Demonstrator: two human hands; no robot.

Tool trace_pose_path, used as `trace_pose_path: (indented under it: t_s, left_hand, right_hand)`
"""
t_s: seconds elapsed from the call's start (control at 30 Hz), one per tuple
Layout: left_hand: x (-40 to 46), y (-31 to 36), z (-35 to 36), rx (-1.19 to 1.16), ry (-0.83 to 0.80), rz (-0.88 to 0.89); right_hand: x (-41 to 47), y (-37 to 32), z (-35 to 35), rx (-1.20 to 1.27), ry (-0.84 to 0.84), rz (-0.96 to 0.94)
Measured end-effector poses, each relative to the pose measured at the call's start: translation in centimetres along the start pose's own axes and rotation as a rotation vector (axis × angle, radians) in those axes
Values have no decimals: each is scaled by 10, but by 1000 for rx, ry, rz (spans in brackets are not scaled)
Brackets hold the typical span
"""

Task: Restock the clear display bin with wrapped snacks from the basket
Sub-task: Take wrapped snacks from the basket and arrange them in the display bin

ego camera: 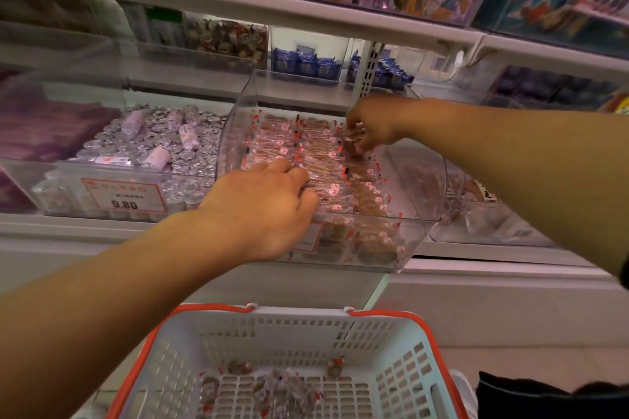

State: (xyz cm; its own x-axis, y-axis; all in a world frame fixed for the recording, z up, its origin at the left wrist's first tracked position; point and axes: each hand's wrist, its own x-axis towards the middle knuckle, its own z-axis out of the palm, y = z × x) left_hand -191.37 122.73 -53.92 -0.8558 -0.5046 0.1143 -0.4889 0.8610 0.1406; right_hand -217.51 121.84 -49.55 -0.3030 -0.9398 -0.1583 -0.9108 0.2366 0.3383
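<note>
A clear display bin (413, 235) juts out from the shelf, holding rows of brown snacks in clear red-marked wrappers (318, 146). My left hand (262, 207) reaches over the bin's front left edge, its curled fingertips on the wrapped snacks there. My right hand (369, 122) is deep in the bin at the back right and pinches a wrapped snack (350, 144) among the rows. Below, a white basket with an orange rim (299, 330) holds several loose wrapped snacks (286, 388) on its floor.
A neighbouring clear bin of silver-wrapped sweets (160, 146) with a 9.80 price tag (124, 197) stands to the left. Another clear bin (483, 201) stands to the right. Blue packets (306, 66) fill bins behind, and an upper shelf (306, 10) overhangs.
</note>
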Motion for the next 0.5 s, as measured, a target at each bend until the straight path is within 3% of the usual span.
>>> trace_pose_path:
  t_s: [0.13, 0.27, 0.4, 0.5]
  left_hand:
    - [1, 0, 2, -4, 1, -4]
    - [2, -2, 3, -1, 5, 10]
    - [2, -2, 3, 2, 10, 31]
    - [2, -2, 2, 7, 16, 34]
  right_hand:
    - [-2, -2, 16, -269, 23, 16]
    - [-10, 1, 28, -521, -119, 163]
    - [-10, -4, 22, -648, -302, 197]
    - [-8, -11, 17, -669, -335, 175]
